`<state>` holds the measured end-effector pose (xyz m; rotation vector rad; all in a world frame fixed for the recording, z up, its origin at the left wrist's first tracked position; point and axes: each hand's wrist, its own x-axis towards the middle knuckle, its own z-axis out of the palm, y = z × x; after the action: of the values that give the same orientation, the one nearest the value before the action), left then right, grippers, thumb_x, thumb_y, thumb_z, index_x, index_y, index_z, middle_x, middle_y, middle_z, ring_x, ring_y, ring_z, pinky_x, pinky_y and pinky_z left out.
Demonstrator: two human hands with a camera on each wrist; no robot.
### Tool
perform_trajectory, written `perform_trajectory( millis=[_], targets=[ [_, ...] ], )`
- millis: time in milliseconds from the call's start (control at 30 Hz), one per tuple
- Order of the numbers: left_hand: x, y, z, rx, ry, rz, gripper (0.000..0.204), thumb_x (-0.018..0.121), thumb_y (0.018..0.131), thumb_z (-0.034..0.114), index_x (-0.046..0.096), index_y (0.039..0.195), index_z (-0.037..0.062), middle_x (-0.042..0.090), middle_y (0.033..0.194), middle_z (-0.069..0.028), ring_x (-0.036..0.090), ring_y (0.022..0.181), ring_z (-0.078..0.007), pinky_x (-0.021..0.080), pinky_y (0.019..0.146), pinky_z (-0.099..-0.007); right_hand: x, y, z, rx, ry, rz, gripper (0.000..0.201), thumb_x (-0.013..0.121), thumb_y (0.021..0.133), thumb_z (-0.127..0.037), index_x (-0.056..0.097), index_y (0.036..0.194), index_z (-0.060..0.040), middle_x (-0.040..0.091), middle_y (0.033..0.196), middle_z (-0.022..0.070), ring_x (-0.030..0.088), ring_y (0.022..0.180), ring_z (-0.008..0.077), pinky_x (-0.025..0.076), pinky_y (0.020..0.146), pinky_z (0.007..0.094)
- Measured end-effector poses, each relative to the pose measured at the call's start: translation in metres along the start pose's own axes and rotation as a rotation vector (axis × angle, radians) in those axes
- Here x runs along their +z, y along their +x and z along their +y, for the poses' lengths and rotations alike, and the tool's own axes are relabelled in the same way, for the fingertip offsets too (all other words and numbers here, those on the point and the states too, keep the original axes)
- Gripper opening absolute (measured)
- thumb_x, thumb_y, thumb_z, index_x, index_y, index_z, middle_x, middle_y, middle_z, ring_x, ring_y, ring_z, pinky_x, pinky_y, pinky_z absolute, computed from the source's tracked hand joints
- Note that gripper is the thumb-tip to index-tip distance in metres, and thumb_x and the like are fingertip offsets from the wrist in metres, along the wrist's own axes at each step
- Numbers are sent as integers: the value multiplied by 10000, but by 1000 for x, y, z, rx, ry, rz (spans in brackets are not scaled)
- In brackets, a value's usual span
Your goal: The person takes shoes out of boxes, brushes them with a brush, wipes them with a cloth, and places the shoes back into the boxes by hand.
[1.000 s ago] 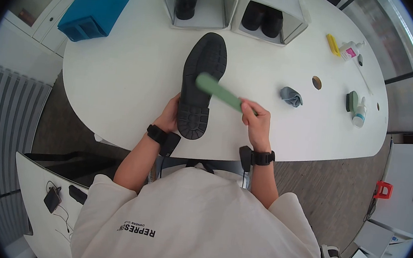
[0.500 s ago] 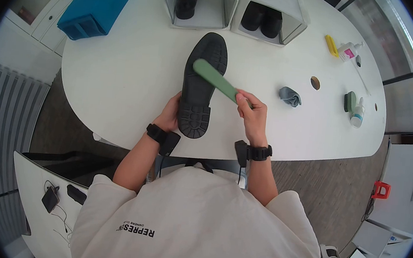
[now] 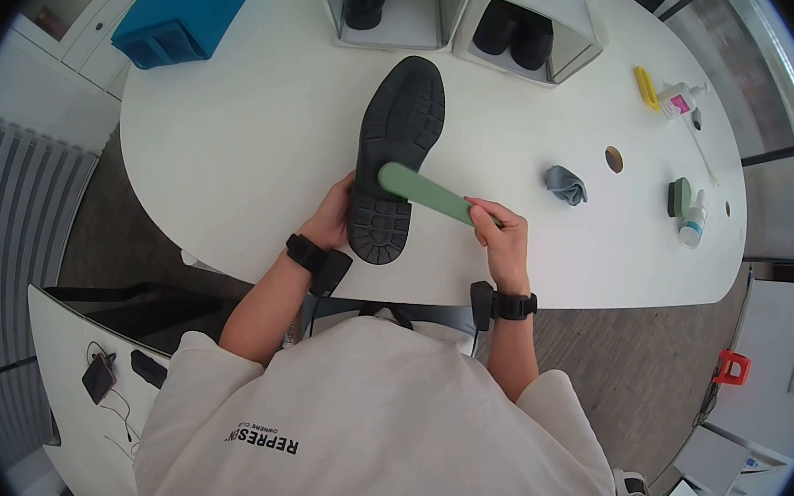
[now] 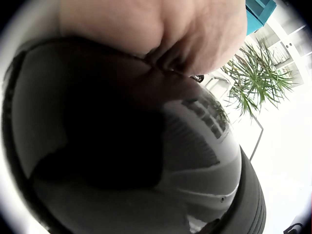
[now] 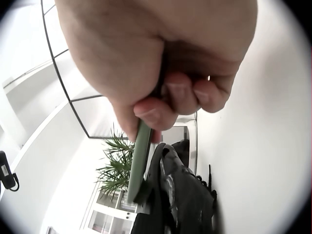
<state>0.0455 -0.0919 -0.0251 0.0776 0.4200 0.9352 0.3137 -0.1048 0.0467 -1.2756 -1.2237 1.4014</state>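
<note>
A black, glossy shoe (image 3: 400, 119) is held with its treaded sole up and its toe away from me. My left hand (image 3: 331, 215) grips it from the left near the heel; the fingers are hidden beneath it. In the left wrist view the shoe's shiny upper (image 4: 117, 161) fills most of the picture below the hand. My right hand (image 3: 502, 244) grips the handle of a long green brush (image 3: 426, 193). Its rounded head lies over the sole just ahead of the heel. From the right wrist, the brush's dark underside meets the sole's edge.
Two white boxes (image 3: 393, 42) with black shoes inside stand at the back. A blue case (image 3: 191, 3) lies at the back left. To the right are a crumpled grey cloth (image 3: 566, 185), another green brush (image 3: 679, 197), bottles (image 3: 693, 224) and a yellow item (image 3: 646, 87).
The brush head has moved up the sole a little, then back down toward the heel. My right hand has shifted with it. The left hand keeps its grip on the shoe.
</note>
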Motion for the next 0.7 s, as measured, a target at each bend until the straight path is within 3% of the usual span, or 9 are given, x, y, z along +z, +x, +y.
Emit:
perform_trajectory(
  millis=[133, 200, 367, 433, 500, 533, 567, 633, 700],
  targets=[
    [4, 0, -2, -13, -35, 18, 391, 333, 1013, 284, 526, 1184, -10, 644, 1090, -131, 663, 931, -220, 556, 835, -361, 5, 8, -3, -17, 133, 254, 267, 651, 891, -186, 680, 1049, 27, 499, 620, -50, 387, 542, 30, 286, 486, 199],
    [1, 1, -1, 11, -18, 23, 393, 337, 1013, 284, 524, 1186, -16, 645, 1081, -129, 661, 928, -220, 553, 840, -366, -2, 10, -1, 17, 17, -6, 275, 644, 897, -185, 672, 1063, 32, 497, 619, -48, 383, 539, 30, 285, 487, 195],
    [9, -3, -1, -9, -39, 36, 388, 345, 1010, 287, 525, 1184, -10, 636, 1096, -130, 651, 945, -222, 541, 857, -368, 15, 12, -7, 10, 210, 154, 256, 644, 896, -192, 686, 1042, 14, 495, 623, -51, 357, 533, 29, 272, 486, 196],
    [12, -8, 2, -6, -37, 67, 389, 347, 1010, 291, 525, 1185, -8, 631, 1106, -133, 646, 955, -225, 537, 865, -371, 18, 11, -11, 66, 101, -226, 251, 635, 900, -184, 684, 1039, 19, 505, 643, -48, 346, 532, 29, 260, 482, 200],
    [9, -7, 1, 90, -18, 107, 395, 347, 1008, 299, 519, 1193, -4, 624, 1115, -138, 636, 981, -233, 528, 883, -375, 22, 15, -14, 111, 168, -197, 248, 624, 907, -176, 682, 1036, 27, 515, 659, -44, 334, 530, 30, 246, 481, 199],
    [12, -8, 2, 102, -47, -33, 401, 351, 1006, 303, 513, 1206, -4, 620, 1118, -134, 628, 998, -238, 522, 896, -374, 21, 19, -15, 136, 190, -187, 253, 607, 920, -178, 673, 1043, 33, 498, 649, -54, 323, 524, 26, 239, 477, 197],
    [15, -9, 2, 103, -52, -34, 401, 351, 1006, 303, 513, 1206, -4, 620, 1118, -134, 628, 998, -238, 522, 896, -374, 19, 21, -18, 162, 211, -175, 259, 591, 933, -179, 665, 1050, 39, 480, 640, -64, 313, 518, 22, 232, 474, 194],
    [24, -11, 1, 184, 24, 120, 405, 345, 1007, 305, 509, 1216, 0, 612, 1130, -128, 622, 1009, -235, 517, 903, -368, 11, 22, -23, 201, 208, -222, 228, 606, 914, -169, 695, 1009, 18, 516, 659, -49, 312, 521, 31, 230, 474, 197],
    [24, -9, 1, 177, 35, 99, 407, 340, 1007, 305, 509, 1218, 0, 608, 1137, -127, 622, 1010, -233, 518, 901, -370, 1, 25, -27, 248, 147, -249, 238, 604, 913, -171, 689, 1023, 22, 513, 654, -52, 303, 517, 30, 231, 467, 203]
  ],
)
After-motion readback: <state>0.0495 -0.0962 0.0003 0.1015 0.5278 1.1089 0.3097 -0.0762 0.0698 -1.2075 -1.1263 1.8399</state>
